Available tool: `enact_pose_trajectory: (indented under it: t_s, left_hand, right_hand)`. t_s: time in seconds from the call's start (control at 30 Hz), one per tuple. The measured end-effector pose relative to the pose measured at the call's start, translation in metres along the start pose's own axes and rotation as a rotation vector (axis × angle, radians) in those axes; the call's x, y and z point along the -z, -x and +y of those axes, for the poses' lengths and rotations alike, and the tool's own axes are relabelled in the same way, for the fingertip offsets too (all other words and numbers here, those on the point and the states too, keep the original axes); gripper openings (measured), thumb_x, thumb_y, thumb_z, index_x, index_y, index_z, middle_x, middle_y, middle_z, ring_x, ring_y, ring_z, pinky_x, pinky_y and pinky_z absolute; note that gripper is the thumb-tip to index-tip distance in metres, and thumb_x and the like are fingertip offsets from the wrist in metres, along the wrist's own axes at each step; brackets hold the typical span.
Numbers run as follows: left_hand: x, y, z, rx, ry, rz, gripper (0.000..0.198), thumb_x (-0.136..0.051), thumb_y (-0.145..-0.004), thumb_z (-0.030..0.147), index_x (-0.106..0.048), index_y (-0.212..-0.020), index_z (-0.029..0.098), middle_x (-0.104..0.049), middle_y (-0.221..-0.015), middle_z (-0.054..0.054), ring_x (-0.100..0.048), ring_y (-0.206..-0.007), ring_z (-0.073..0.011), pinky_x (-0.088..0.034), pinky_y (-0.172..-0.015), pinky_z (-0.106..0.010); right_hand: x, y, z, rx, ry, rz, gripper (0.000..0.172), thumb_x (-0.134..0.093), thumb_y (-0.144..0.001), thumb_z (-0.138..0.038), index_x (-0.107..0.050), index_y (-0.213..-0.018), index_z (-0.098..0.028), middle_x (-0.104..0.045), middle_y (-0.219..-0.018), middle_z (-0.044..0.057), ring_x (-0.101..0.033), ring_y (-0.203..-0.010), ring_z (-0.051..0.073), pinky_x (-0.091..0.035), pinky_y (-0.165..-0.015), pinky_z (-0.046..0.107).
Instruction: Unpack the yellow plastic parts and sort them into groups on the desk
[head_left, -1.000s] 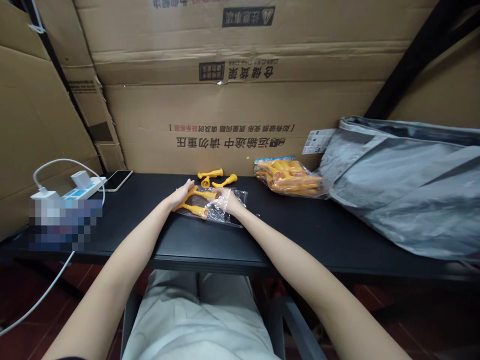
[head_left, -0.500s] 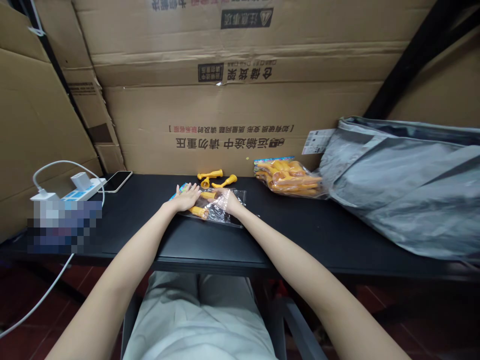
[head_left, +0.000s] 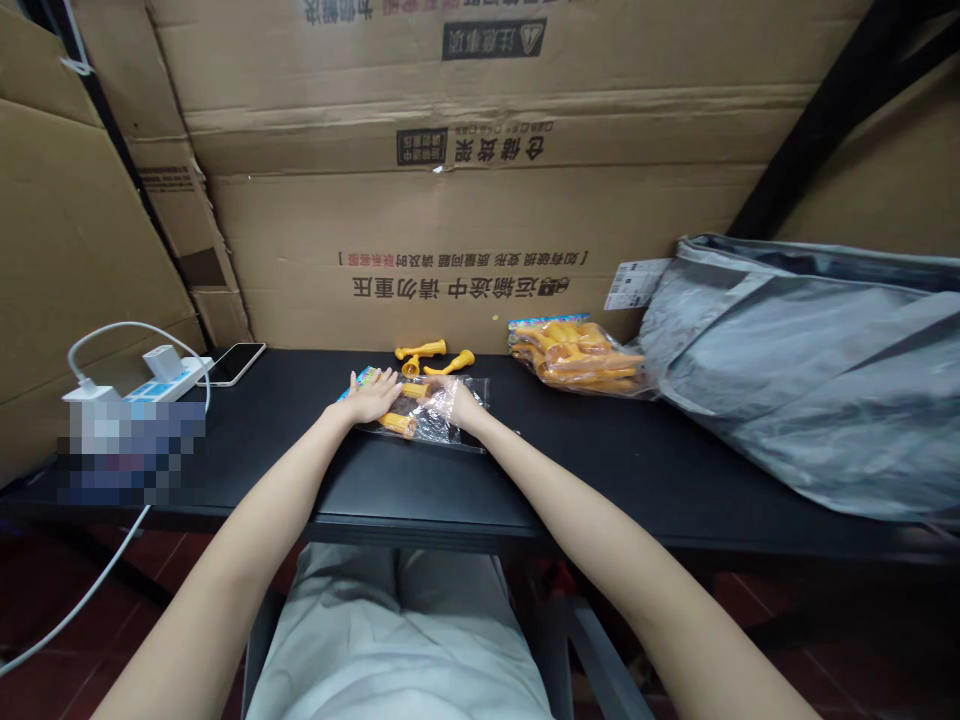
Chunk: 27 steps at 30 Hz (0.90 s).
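A clear plastic bag (head_left: 442, 430) with a blue printed header lies flat on the black table in front of me. Inside it are two yellow hollow plastic pieces (head_left: 397, 424), flared at one end. My left hand (head_left: 373, 397) rests flat on the bag's header end, fingers spread. From the opposite end my right hand (head_left: 452, 400) reaches into the bag under the film. Its fingers are drawn together beside the upper yellow piece (head_left: 415, 391); whatever is between them is hidden. Just behind the bag lie three loose yellow pieces (head_left: 454, 362).
A filled bag of yellow pieces (head_left: 574, 355) lies to the right, against a large grey fabric bag (head_left: 795, 370). On the left are a phone (head_left: 234, 364), a power strip (head_left: 169, 382) and a white cable (head_left: 112, 560). Cardboard (head_left: 480, 210) walls off the back.
Hardly anything differs. The open end of the plastic bag and my right hand have shifted very slightly; my left hand stays where it was.
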<state>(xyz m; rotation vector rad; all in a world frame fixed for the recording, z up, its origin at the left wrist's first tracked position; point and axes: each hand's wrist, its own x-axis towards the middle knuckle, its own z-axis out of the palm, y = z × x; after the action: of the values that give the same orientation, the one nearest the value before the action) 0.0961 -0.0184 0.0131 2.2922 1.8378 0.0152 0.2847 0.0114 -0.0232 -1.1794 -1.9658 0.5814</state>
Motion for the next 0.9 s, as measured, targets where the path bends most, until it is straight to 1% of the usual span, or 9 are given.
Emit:
enact_pose_trajectory:
  t_s: [0.1, 0.17, 0.3, 0.4, 0.47, 0.53, 0.63, 0.8, 0.9]
  left_hand:
    - [-0.001, -0.002, -0.003, 0.016, -0.003, 0.001, 0.066, -0.002, -0.094, 0.049, -0.013, -0.154, 0.026, -0.007, -0.161, 0.002, -0.003, -0.149, -0.0224, 0.005, -0.115, -0.062]
    - [0.000, -0.003, -0.007, 0.036, -0.002, -0.005, 0.066, -0.002, -0.094, 0.050, -0.013, -0.154, 0.026, -0.007, -0.161, 0.003, -0.004, -0.149, -0.0229, 0.005, -0.114, -0.063]
    - [0.004, -0.003, -0.022, 0.093, 0.002, -0.004, 0.066, -0.001, -0.093, 0.051, -0.013, -0.154, 0.028, -0.008, -0.160, 0.004, -0.005, -0.149, -0.0227, 0.005, -0.114, -0.063]
    - [0.007, -0.003, -0.037, 0.139, -0.012, 0.025, 0.065, -0.001, -0.094, 0.050, -0.017, -0.154, 0.029, -0.012, -0.160, 0.003, -0.007, -0.149, -0.0243, 0.001, -0.114, -0.065]
    - [0.008, -0.005, -0.046, 0.160, -0.017, 0.042, 0.064, -0.002, -0.094, 0.049, -0.018, -0.153, 0.030, -0.012, -0.160, 0.003, -0.008, -0.149, -0.0244, 0.000, -0.114, -0.065]
    - [0.008, -0.006, -0.056, 0.182, -0.017, 0.049, 0.064, -0.002, -0.094, 0.048, -0.018, -0.153, 0.031, -0.011, -0.160, 0.003, -0.008, -0.149, -0.0242, 0.002, -0.114, -0.064]
    - [0.006, -0.009, -0.067, 0.213, -0.013, 0.067, 0.064, -0.002, -0.094, 0.049, -0.018, -0.153, 0.031, -0.011, -0.160, 0.004, -0.007, -0.149, -0.0250, 0.002, -0.114, -0.065]
    - [0.003, -0.013, -0.079, 0.235, 0.001, 0.107, 0.068, -0.001, -0.092, 0.051, -0.018, -0.154, 0.028, -0.012, -0.161, 0.000, -0.008, -0.149, -0.0262, -0.001, -0.113, -0.066]
    - [0.001, -0.016, -0.082, 0.241, 0.001, 0.104, 0.067, -0.002, -0.092, 0.051, -0.017, -0.154, 0.029, -0.010, -0.161, 0.001, -0.008, -0.149, -0.0250, -0.001, -0.113, -0.066]
  right_hand:
    - [0.004, 0.002, -0.005, -0.003, -0.007, 0.014, 0.029, -0.067, -0.072, -0.014, -0.071, -0.101, -0.014, -0.073, -0.104, 0.012, -0.069, -0.094, 0.025, -0.052, -0.087, 0.036]
    - [0.009, 0.003, -0.009, -0.008, 0.001, 0.040, 0.022, -0.062, -0.073, -0.014, -0.072, -0.093, -0.016, -0.074, -0.097, 0.009, -0.069, -0.090, 0.023, -0.052, -0.085, 0.034]
    - [0.022, 0.000, -0.009, -0.041, 0.055, 0.217, 0.021, -0.050, -0.076, -0.015, -0.070, -0.080, -0.016, -0.071, -0.081, 0.007, -0.066, -0.078, 0.021, -0.051, -0.078, 0.033]
    - [0.031, -0.005, 0.004, -0.003, 0.127, 0.335, 0.025, -0.045, -0.075, -0.015, -0.068, -0.086, -0.017, -0.069, -0.091, 0.009, -0.064, -0.084, 0.022, -0.051, -0.081, 0.035]
    - [0.035, -0.008, 0.017, -0.005, 0.176, 0.342, 0.035, -0.045, -0.075, -0.014, -0.065, -0.103, -0.016, -0.066, -0.109, 0.012, -0.063, -0.096, 0.023, -0.050, -0.089, 0.037]
    - [0.036, -0.010, 0.028, -0.048, 0.240, 0.304, 0.048, -0.047, -0.076, -0.015, -0.058, -0.122, -0.015, -0.058, -0.129, 0.014, -0.056, -0.115, 0.025, -0.046, -0.099, 0.041]
    - [0.036, -0.012, 0.038, -0.135, 0.334, 0.187, 0.061, -0.048, -0.079, -0.018, -0.044, -0.140, -0.018, -0.039, -0.151, 0.012, -0.038, -0.136, 0.029, -0.038, -0.108, 0.049]
    - [0.033, -0.013, 0.033, -0.142, 0.428, -0.059, 0.066, -0.043, -0.083, -0.017, -0.034, -0.148, -0.026, -0.028, -0.158, 0.005, -0.026, -0.143, 0.030, -0.024, -0.112, 0.062]
    - [0.033, -0.011, 0.027, -0.077, 0.466, -0.131, 0.064, -0.039, -0.085, -0.016, -0.036, -0.148, -0.028, -0.026, -0.158, 0.002, -0.024, -0.144, 0.030, -0.018, -0.113, 0.065]
